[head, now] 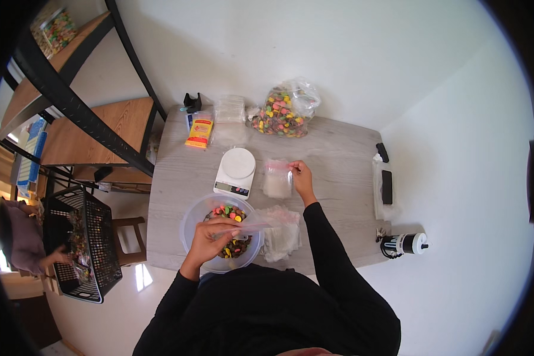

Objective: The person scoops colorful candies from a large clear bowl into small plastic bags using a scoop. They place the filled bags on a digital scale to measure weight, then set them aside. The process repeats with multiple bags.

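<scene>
My left hand (215, 239) grips a clear plastic bag (253, 226) above a translucent round tub (188, 227) of multicoloured candies (231, 214). My right hand (301, 173) pinches the upper right edge of a stack of clear zip bags (278, 181) lying on the table. A loose pile of clear bags (284, 238) lies beside the tub, partly under the held bag. The white digital kitchen scale (239, 163) stands beyond the tub, with nothing on its round plate. Whatever else is inside the tub under my left hand is hidden.
A big bag of candies (282, 113), packs of clear bags (230, 109), a yellow-red packet (200, 132) and a black tape dispenser (192, 102) line the back. A phone (386, 187) and a bottle (402, 244) sit right. Left are shelves (102, 129), a black crate (95, 249) and another person's hand (58, 256).
</scene>
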Motion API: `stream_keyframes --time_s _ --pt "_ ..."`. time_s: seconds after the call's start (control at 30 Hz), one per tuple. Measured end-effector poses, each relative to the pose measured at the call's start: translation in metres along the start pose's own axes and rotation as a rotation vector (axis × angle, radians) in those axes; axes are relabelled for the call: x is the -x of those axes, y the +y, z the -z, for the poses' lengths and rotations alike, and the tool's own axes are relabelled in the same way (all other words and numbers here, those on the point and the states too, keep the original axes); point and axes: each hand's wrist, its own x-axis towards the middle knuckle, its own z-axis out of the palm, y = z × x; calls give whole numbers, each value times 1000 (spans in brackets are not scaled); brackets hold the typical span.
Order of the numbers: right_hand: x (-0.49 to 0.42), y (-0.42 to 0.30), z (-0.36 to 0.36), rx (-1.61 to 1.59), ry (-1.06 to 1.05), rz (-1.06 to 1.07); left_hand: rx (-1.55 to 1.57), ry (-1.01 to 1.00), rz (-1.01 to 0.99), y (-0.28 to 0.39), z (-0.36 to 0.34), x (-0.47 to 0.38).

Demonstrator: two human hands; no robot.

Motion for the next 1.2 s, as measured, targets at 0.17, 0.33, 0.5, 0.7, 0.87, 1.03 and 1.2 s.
stream_keyframes --time_s 0.17,0.33,0.5,0.7,0.87,1.03,1.2 --pt "-9 3 -1 190 52 116 -35 -19 -2 -3 -2 -6" --pt "4 -2 10 325 117 180 -7 -8 24 -2 -3 -14" --pt "67 16 36 381 -6 -5 27 51 51 0 -4 -12" --pt "166 18 45 545 -50 -179 49 109 53 4 -8 -10" --pt "189 17 43 397 30 -170 27 58 67 15 -15 -14" --pt "195 6 39 383 36 -72 45 2 -9 21 -27 -12" --pt "197 12 38 469 63 31 43 -19 -42 27 -30 -4"
